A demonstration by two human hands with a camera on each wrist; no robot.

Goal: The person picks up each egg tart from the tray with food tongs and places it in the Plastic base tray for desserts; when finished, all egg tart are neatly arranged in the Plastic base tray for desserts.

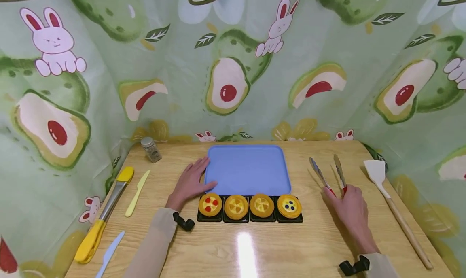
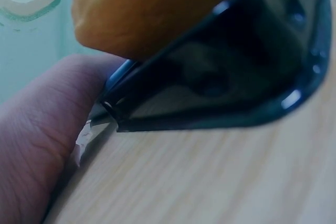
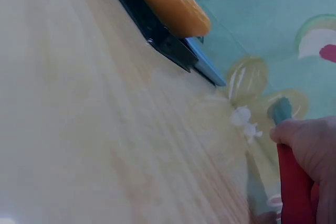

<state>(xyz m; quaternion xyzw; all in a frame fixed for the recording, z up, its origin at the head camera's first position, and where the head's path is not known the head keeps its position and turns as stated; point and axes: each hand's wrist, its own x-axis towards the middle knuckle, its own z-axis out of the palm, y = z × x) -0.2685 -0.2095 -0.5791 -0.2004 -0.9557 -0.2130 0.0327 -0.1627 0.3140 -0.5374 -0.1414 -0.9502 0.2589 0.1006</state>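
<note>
My left hand rests along the left edge of a blue tray, fingers extended and thumb at its near-left corner. In front of the tray stands a row of black holders with several egg tarts: a red-dotted tart, two plain-topped tarts with wedge marks, and a blue-dotted tart. The left wrist view shows my thumb close beside a black holder. My right hand grips metal tongs by their red handles, right of the tray, their tips apart with nothing between them.
A white spatula with a wooden handle lies at the right edge. On the left are a yellow-handled brush, a yellow knife, a blue knife and a spice jar. A patterned curtain borders the table.
</note>
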